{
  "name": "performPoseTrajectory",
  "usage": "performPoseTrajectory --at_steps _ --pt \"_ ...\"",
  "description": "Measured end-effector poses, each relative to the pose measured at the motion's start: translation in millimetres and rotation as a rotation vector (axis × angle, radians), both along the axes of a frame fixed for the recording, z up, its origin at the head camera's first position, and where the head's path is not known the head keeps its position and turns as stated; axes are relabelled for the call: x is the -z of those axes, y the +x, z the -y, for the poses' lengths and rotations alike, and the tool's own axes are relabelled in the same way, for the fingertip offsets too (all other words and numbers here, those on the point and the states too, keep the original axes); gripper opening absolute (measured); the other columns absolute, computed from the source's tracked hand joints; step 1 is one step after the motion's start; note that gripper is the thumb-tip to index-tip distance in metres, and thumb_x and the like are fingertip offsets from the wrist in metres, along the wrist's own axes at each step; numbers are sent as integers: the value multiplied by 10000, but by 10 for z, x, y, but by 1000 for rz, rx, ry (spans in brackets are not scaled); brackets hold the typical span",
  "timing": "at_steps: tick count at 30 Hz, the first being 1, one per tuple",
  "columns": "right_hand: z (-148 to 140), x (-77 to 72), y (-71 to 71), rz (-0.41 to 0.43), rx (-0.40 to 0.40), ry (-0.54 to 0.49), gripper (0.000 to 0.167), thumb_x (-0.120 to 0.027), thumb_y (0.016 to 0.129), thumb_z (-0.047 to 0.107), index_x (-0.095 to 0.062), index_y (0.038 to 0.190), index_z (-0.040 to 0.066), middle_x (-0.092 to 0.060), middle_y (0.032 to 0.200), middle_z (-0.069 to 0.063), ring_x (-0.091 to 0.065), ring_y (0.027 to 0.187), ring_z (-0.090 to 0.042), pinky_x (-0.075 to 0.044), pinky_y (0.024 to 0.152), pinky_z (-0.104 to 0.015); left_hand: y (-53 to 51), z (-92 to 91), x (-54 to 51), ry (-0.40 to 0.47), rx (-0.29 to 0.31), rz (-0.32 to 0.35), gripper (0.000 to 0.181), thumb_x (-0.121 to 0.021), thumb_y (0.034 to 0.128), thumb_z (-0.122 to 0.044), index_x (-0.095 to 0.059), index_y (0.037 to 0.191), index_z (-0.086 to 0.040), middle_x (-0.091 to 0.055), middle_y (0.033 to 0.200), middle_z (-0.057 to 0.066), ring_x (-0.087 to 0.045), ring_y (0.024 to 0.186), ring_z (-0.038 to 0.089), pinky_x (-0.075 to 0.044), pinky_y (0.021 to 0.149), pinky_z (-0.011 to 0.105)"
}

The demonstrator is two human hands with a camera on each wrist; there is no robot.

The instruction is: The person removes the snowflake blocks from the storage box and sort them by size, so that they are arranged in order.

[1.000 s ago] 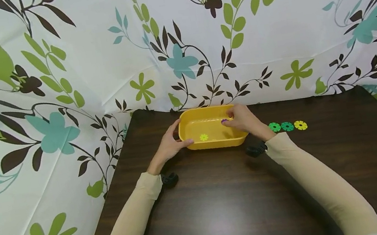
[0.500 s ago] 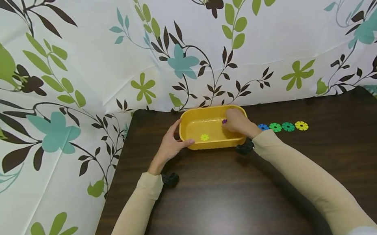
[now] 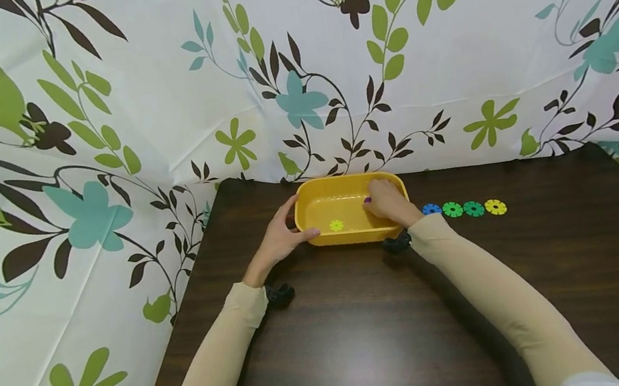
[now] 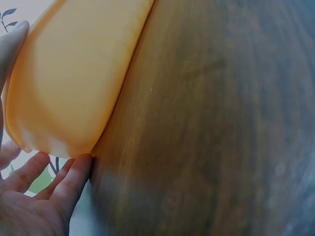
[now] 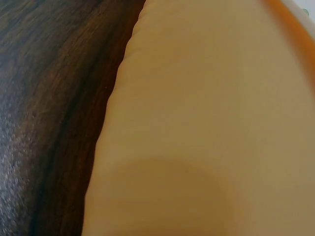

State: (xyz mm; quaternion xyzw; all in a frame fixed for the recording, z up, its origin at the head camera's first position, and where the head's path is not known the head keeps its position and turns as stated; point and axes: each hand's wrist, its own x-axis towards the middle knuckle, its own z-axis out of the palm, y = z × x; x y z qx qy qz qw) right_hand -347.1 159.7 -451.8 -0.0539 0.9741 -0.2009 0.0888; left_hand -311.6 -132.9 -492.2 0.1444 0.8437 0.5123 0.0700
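A yellow tray (image 3: 326, 241) stands near the table's back edge, and its side fills much of the right wrist view (image 5: 197, 98). My left hand (image 3: 280, 238) grips its left end, thumb over the front rim; in the left wrist view the fingers (image 4: 71, 184) touch the tray's end (image 4: 69, 78). My right hand (image 3: 391, 200) is inside the tray's right part, fingers curled, with a small purple piece (image 3: 367, 200) at the fingertips. A yellow flower-shaped piece (image 3: 336, 225) lies in the tray, left of the right hand.
Right of the tray, a row of flower-shaped discs lies on the dark table (image 3: 332, 338): blue (image 3: 431, 209), light green (image 3: 452, 209), darker green (image 3: 473, 209) and yellow (image 3: 495, 207). A patterned cloth (image 3: 337, 134) hangs behind the table and at the left.
My right hand has moved slightly left and lower into the tray, with the purple piece at its fingertips, uncovering the blue disc. My left hand has stayed on the tray.
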Motion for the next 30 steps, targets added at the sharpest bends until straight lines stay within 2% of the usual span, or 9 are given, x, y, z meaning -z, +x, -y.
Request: performPoseTrajectory --at_steps 7,14,21,30 --pt "9 -3 -55 -7 19 3 212 -654 1000 87 -560 816 38 -452 728 -67 -498 672 -236 -390 614 -289 -11 0 -27 4 -2 -5 1022 -890 924 -336 -283 1740 -228 -418 1678 175 -547 1390 372 -561 1161 556" --pt "55 -10 -18 68 50 -19 209 -725 946 172 -576 895 34 -476 772 -63 -512 698 -220 -388 618 -273 -18 4 4 2 -5 12 1020 -892 925 -334 -284 1740 -243 -390 1714 160 -531 1432 376 -561 1162 553" --pt "53 10 -1 65 64 -24 267 -749 928 229 -596 979 15 -486 827 -72 -519 755 -228 -394 654 -282 -6 7 10 6 -2 13 1040 -898 913 -379 -282 1741 -253 -385 1721 155 -525 1441 375 -567 1155 549" --pt "54 -37 30 29 58 -31 302 -755 920 229 -548 752 89 -427 659 -6 -454 581 -161 -349 542 -253 -10 14 14 18 2 9 1028 -894 919 -343 -283 1741 -254 -363 1740 155 -514 1471 385 -563 1157 558"
